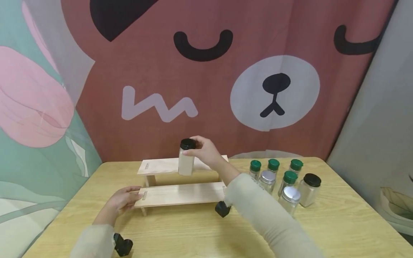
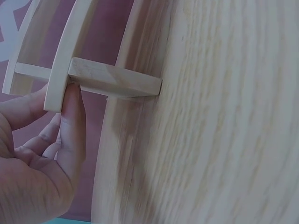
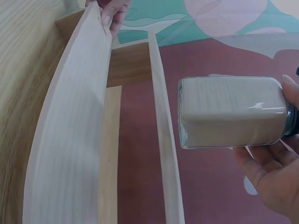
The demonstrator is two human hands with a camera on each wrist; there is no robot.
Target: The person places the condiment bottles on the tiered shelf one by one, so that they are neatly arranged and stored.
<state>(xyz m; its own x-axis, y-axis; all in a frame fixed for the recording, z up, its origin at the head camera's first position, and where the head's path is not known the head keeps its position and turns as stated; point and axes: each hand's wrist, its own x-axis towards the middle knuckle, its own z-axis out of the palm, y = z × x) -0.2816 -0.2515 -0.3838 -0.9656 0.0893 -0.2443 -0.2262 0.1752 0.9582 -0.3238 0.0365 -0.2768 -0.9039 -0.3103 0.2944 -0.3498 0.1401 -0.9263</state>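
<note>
My right hand (image 1: 208, 153) grips a square clear-glass jar with a black lid and pale contents (image 1: 185, 164), held near-upright by its upper part, just above the upper board of a two-tier light wooden shelf (image 1: 180, 194). My left hand (image 1: 123, 199) pinches the lower board's left end. Green-, silver- and black-lidded glass jars (image 1: 287, 180) stand right of it on the yellowish wood-grain table (image 1: 180, 233).

right hand (image 3: 275, 184): grips filled jar (image 3: 229, 112) | left hand (image 3: 116, 11): touches wooden board (image 3: 70, 116)
</note>
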